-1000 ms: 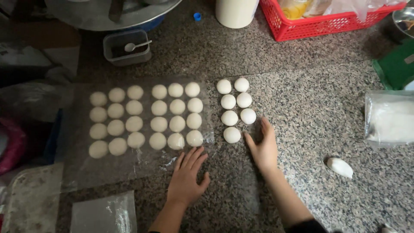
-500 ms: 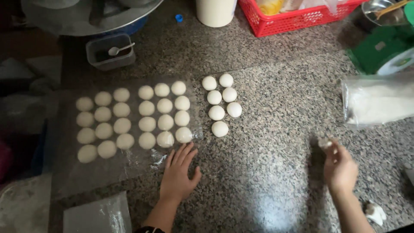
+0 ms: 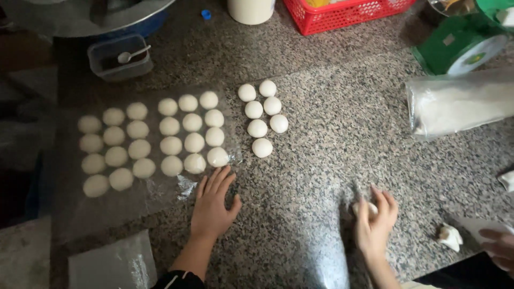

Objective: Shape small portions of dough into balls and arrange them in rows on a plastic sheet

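White dough ball (image 3: 368, 208) now cupped under right hand (image 3: 376, 222) fingers; left hand (image 3: 212, 206) stays flat.

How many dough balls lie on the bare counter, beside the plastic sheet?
7 dough balls: three pairs in two columns, one single ball below them. The right hand covers another piece, partly hidden.

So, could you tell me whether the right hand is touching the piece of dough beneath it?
Touching. The head view shows the right hand cupped over the piece of dough, fingers wrapped against it on the granite counter.
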